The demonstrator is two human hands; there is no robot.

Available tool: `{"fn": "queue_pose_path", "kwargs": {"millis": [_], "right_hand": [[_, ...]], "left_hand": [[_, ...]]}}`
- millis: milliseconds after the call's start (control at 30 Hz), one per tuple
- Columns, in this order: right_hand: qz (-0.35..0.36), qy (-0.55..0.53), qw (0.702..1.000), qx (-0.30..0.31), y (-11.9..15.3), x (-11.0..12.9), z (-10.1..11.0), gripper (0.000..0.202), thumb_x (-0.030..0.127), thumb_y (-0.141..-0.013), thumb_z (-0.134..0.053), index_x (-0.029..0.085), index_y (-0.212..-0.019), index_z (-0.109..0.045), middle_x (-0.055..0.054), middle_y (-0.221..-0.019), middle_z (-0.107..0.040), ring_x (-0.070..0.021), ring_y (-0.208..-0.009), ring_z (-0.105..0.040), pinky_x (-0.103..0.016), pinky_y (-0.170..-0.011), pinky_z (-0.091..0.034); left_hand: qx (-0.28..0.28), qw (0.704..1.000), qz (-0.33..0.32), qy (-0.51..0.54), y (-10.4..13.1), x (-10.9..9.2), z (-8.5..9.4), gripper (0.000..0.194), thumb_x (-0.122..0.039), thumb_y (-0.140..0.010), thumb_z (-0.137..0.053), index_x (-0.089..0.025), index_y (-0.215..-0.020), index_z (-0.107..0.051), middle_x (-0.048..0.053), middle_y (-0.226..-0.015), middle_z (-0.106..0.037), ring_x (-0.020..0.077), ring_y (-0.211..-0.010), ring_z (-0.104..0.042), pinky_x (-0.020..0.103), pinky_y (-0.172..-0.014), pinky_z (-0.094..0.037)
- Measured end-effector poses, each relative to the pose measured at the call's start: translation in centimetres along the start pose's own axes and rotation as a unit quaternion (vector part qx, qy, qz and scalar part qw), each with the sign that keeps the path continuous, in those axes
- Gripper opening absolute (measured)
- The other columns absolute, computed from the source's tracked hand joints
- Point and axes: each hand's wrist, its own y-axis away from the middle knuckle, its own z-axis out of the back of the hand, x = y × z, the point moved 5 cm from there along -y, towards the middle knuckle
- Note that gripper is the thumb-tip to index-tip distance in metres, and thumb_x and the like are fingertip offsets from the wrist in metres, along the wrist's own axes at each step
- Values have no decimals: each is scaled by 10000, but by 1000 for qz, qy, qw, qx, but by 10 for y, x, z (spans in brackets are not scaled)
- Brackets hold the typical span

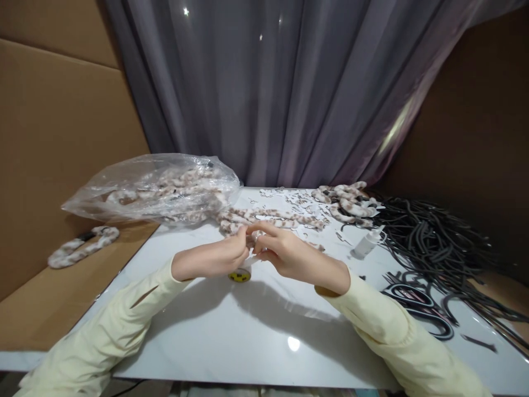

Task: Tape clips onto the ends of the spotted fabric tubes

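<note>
My left hand [225, 256] and my right hand [285, 251] meet over the middle of the table, fingertips pinched together. Between them shows a bit of whitish, brown-tinged material, mostly hidden by the fingers; I cannot make out what each hand grips. Just under the fingertips stands a small round item with a yellow-and-black face [239, 275], possibly a tape roll. Right behind the hands lie several fluffy white-and-brown tubes [281, 216].
A clear plastic bag [165, 187] of fluffy tubes lies back left; one fluffy loop [85, 246] rests on cardboard. At right are more fluffy loops [351, 201], a white squeeze bottle [367, 243], a heap of black cords [433, 237] and dark-handled scissors [417, 303]. Scraps [295, 199] litter the back.
</note>
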Motion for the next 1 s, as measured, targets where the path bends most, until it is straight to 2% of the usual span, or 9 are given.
{"fn": "queue_pose_path", "kwargs": {"millis": [100,200,400,467,567,667,767,867,1000], "right_hand": [[-23,20,1000,0,0,1,-3,190,-11,-817,-414,164,-787,-482,-161,-1259,-462,-173,-925,-586,-282,-714,-472],[-35,27,999,20,1,3,-7,217,-33,-799,-415,171,-782,-490,-138,-1156,-539,-180,-922,-601,-278,-723,-483],[-58,50,997,31,2,-1,-15,277,-80,-762,-370,158,-818,-498,-96,-915,-588,-172,-786,-593,-257,-642,-453],[-73,61,995,37,3,-6,-16,254,-73,-759,-378,156,-781,-487,-69,-814,-575,-153,-685,-562,-241,-583,-413],[-92,70,993,34,3,-11,-15,228,-58,-755,-408,160,-723,-469,-30,-694,-542,-129,-587,-501,-228,-535,-360],[-107,62,992,25,2,-11,-11,231,-55,-748,-417,163,-690,-466,-26,-670,-555,-124,-588,-509,-218,-546,-363],[-115,51,992,22,-1,-9,-7,237,-62,-737,-423,162,-683,-480,-31,-669,-584,-130,-608,-539,-215,-567,-383],[-115,29,993,22,-2,-7,-4,232,-61,-741,-439,158,-708,-507,-45,-713,-619,-140,-655,-569,-218,-599,-405],[-102,19,994,29,-1,-6,0,214,-45,-757,-459,154,-735,-534,-40,-712,-628,-143,-667,-577,-223,-612,-410]], "left_hand": [[78,996,-8,39,-2,-2,-4,126,-226,-829,-338,-191,-905,-433,35,-795,-559,181,-759,-555,279,-667,-451],[109,990,16,93,-2,-3,-2,164,-237,-850,-303,-187,-974,-398,58,-899,-553,175,-839,-547,257,-690,-442],[180,965,94,164,1,-7,-4,191,-266,-851,-283,-203,-992,-395,-35,-680,-485,105,-563,-476,188,-502,-374],[167,974,69,135,1,-8,-5,176,-261,-849,-306,-200,-979,-407,-12,-741,-525,113,-603,-504,198,-527,-387],[104,993,8,63,3,-9,-8,138,-265,-871,-323,-194,-953,-409,35,-872,-566,146,-728,-543,235,-617,-410],[41,999,-9,-5,10,-10,-12,124,-239,-901,-280,-192,-879,-392,28,-816,-549,153,-681,-516,262,-599,-384],[-6,995,-42,-91,17,-19,-12,187,-161,-890,-268,-192,-756,-394,23,-767,-516,161,-660,-479,284,-598,-348],[-13,989,-61,-135,20,-25,-9,218,-80,-849,-284,-181,-731,-437,30,-764,-516,171,-679,-482,294,-610,-336],[5,993,-95,-76,19,-27,-4,185,-122,-876,-333,-178,-783,-482,4,-739,-527,135,-618,-482,261,-565,-327]]}}
